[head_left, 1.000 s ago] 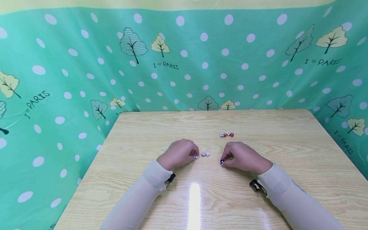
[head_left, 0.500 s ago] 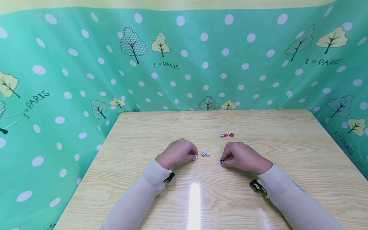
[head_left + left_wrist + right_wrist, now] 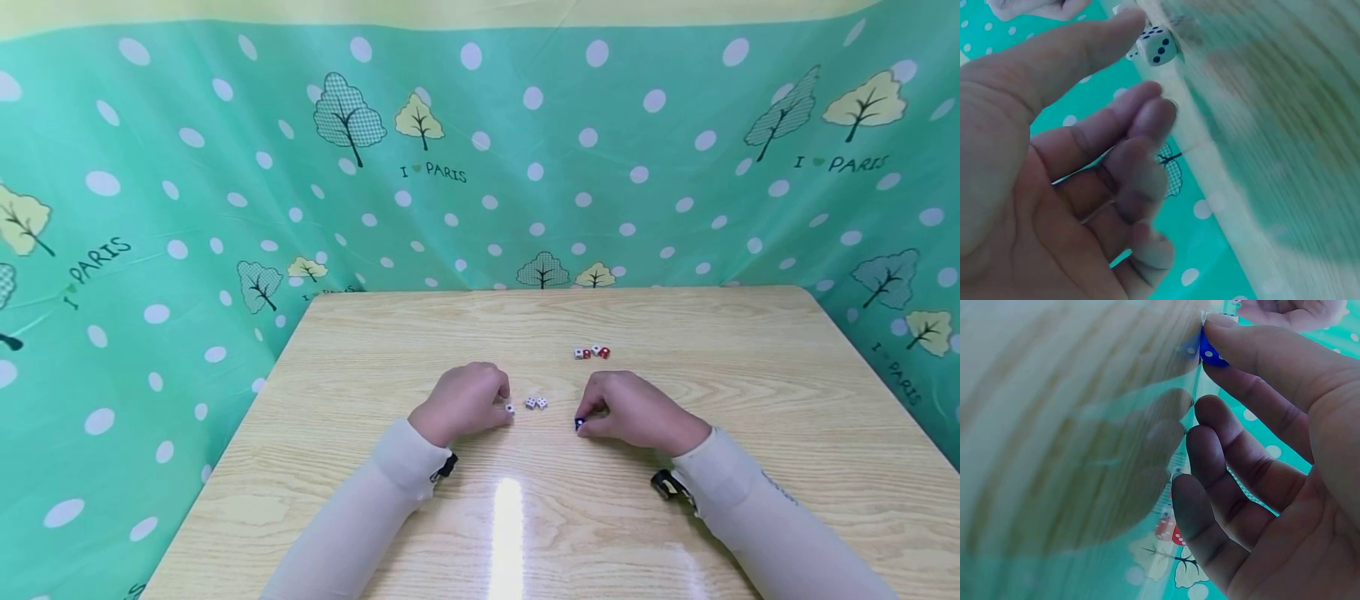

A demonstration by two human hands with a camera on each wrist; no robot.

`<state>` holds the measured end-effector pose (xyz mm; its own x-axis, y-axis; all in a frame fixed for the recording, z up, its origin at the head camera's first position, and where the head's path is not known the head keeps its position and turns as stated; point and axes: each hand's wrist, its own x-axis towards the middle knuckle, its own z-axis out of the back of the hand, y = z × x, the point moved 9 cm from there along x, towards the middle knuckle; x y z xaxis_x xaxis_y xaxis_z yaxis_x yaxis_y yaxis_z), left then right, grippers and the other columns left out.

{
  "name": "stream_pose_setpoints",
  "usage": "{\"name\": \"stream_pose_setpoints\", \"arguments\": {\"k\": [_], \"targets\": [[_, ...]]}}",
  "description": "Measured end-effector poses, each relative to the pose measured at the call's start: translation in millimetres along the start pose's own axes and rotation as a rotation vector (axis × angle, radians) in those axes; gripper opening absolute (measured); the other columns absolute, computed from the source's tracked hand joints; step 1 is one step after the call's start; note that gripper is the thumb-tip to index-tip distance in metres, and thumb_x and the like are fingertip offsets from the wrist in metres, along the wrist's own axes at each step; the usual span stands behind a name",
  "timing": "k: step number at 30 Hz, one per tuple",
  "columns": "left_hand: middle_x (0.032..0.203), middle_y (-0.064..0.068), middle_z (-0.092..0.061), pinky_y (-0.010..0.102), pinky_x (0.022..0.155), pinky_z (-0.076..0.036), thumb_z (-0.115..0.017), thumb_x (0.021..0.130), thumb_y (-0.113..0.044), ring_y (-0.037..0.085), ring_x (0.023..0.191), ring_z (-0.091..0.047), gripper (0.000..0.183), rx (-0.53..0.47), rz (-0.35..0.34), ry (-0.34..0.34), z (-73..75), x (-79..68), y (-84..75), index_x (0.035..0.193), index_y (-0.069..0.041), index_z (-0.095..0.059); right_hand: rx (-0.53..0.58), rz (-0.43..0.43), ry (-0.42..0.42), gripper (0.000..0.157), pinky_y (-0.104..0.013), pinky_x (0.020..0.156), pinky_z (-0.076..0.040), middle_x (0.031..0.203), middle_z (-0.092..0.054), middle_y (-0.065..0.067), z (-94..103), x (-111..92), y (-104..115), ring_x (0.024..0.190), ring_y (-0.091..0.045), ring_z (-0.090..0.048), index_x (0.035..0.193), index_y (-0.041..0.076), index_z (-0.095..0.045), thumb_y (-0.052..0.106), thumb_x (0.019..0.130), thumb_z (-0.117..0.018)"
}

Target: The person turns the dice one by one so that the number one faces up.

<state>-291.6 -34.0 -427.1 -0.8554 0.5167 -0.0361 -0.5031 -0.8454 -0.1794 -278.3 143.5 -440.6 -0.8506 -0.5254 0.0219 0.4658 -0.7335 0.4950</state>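
My left hand [image 3: 463, 404] is low over the table, thumb and fingers parted beside a white die [image 3: 510, 409] with black pips. In the left wrist view the thumb tip is right at that die [image 3: 1159, 49], while the other fingers sit apart from it. Two more white dice [image 3: 531, 403] lie side by side just to its right. My right hand [image 3: 641, 410] pinches a blue die [image 3: 1212, 353] with white pips between thumb and index finger, down at the tabletop. Its remaining fingers are bent loosely, and the thumb covers part of the die.
Farther back on the wooden table [image 3: 420, 329], a short row holds white dice and red dice [image 3: 604, 353]. A green dotted curtain [image 3: 480, 192] with printed trees hangs behind the table and along its sides. Light glares off the front of the tabletop.
My left fingers have drawn away from the white die, which now shows more fully between them and the thumb. The right hand and blue die have stayed in place.
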Motion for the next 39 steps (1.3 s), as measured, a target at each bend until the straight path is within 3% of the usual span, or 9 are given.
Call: {"name": "stream_pose_setpoints", "arguments": {"k": [5, 15, 20, 24, 32, 39], "targets": [[0.074, -0.014, -0.063, 0.026, 0.057, -0.045, -0.075, 0.079, -0.034, 0.004, 0.063, -0.054, 0.010, 0.021, 0.002, -0.030, -0.1, 2.1, -0.7, 0.080, -0.024, -0.073, -0.001, -0.004, 0.002, 0.013, -0.022, 0.068, -0.047, 0.081, -0.059, 0.015, -0.4, -1, -1, 0.073, -0.002, -0.055, 0.077, 0.034, -0.072, 0.029, 0.073, -0.083], [0.064, -0.017, -0.059, 0.026, 0.054, -0.042, -0.073, 0.080, -0.033, 0.004, 0.055, -0.051, 0.012, 0.064, -0.020, -0.085, 1.5, 6.3, 1.4, 0.071, -0.026, -0.071, -0.004, -0.003, 0.000, 0.012, -0.022, 0.069, -0.047, 0.082, -0.059, 0.015, 0.3, -2, -1, 0.074, -0.003, -0.056, 0.078, 0.033, -0.072, 0.030, 0.073, -0.082], [0.067, -0.016, -0.061, 0.026, 0.055, -0.044, -0.073, 0.080, -0.035, 0.003, 0.057, -0.053, 0.012, 0.021, 0.020, -0.082, -1.3, 16.4, 13.1, 0.072, -0.026, -0.071, -0.004, 0.001, -0.003, 0.012, -0.022, 0.069, -0.048, 0.082, -0.059, 0.014, -0.9, -1, -1, 0.074, -0.002, -0.055, 0.078, 0.032, -0.072, 0.030, 0.073, -0.082], [0.072, -0.015, -0.063, 0.026, 0.062, -0.048, -0.074, 0.081, -0.035, 0.005, 0.065, -0.056, 0.012, -0.052, 0.026, -0.041, -5.7, 33.8, 14.9, 0.076, -0.024, -0.072, 0.000, 0.000, 0.006, 0.011, -0.022, 0.068, -0.047, 0.082, -0.059, 0.014, -3.2, -1, -1, 0.073, -0.001, -0.055, 0.078, 0.033, -0.072, 0.030, 0.073, -0.082], [0.070, -0.015, -0.061, 0.023, 0.065, -0.048, -0.074, 0.082, -0.034, 0.005, 0.065, -0.058, 0.012, -0.160, -0.027, -0.022, -10.9, 88.2, -3.7, 0.076, -0.024, -0.070, -0.018, -0.008, 0.014, 0.011, -0.022, 0.067, -0.047, 0.081, -0.058, 0.015, -1.5, 0, -2, 0.071, 0.001, -0.054, 0.077, 0.033, -0.071, 0.031, 0.074, -0.082], [0.069, -0.015, -0.062, 0.020, 0.064, -0.047, -0.073, 0.083, -0.033, 0.003, 0.064, -0.057, 0.013, -0.136, -0.084, -0.064, -11.2, 121.1, -20.7, 0.076, -0.023, -0.070, -0.011, 0.000, 0.016, 0.011, -0.022, 0.068, -0.047, 0.081, -0.059, 0.015, 0.0, 0, 0, 0.072, -0.001, -0.055, 0.077, 0.033, -0.071, 0.030, 0.074, -0.082]]}}
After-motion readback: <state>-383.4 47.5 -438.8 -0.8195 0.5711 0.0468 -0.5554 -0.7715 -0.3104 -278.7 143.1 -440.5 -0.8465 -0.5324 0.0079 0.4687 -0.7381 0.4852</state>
